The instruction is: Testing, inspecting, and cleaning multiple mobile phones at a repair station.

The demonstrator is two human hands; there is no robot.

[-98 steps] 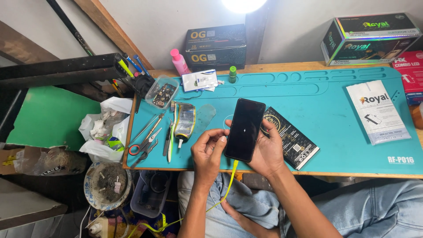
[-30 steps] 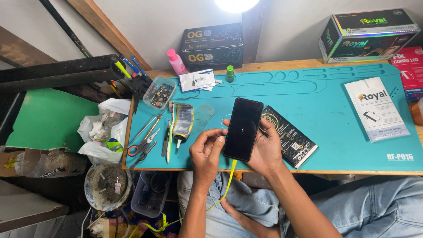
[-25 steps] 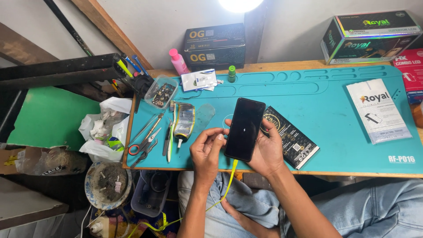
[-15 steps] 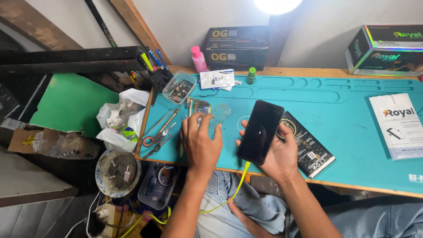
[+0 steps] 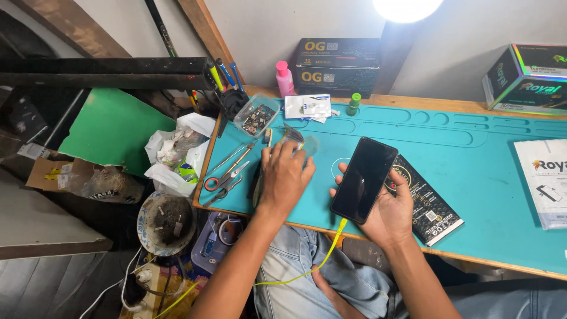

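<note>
My right hand [image 5: 387,208] holds a black smartphone [image 5: 364,179] with a dark screen, tilted above the teal work mat [image 5: 466,171]. A yellow cable [image 5: 322,257] runs from the phone's lower end down over my lap. My left hand [image 5: 284,176] lies palm down on the mat's left part, with its fingers over a clear plastic piece [image 5: 307,145] and small tools. Whether those fingers grip anything is hidden.
Scissors [image 5: 223,179] and tweezers [image 5: 230,158] lie at the mat's left edge. A clear tub of small parts [image 5: 256,116], a pink bottle [image 5: 284,78] and black boxes [image 5: 338,67] stand behind. A black packet [image 5: 425,201] lies under my right hand. A white packet [image 5: 546,180] is at right.
My left hand has left the phone and moved left onto the tools on the mat. My view has swung left. The phone stays in my right hand.
</note>
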